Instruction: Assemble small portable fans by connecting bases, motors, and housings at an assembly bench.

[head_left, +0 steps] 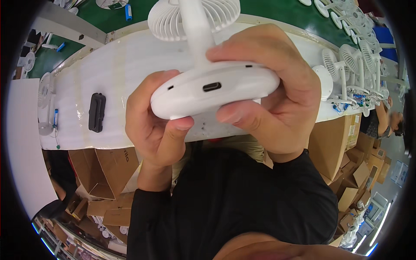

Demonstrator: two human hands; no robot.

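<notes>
A small white desk fan [186,97] is held up close between both hands, its round base tilted so that the edge with a dark charging port faces me. Its stem and caged head point away, cut off by the top of the view. My left hand [156,117] grips the base's left end, thumb underneath and fingers on top. On the right end, my right hand [281,86] is closed around the base, with its forefinger beside the stem and its thumb below. Left of my hands, a black oblong case-like piece [97,112] lies on the white-covered table [117,65].
Several white fans [346,65] with loose wires and blue cells crowd the table's right end. Another fan [44,104] lies at the left by a white panel [21,143]. Cardboard boxes [104,171] stand below the near edge. Another person [381,119] is at far right.
</notes>
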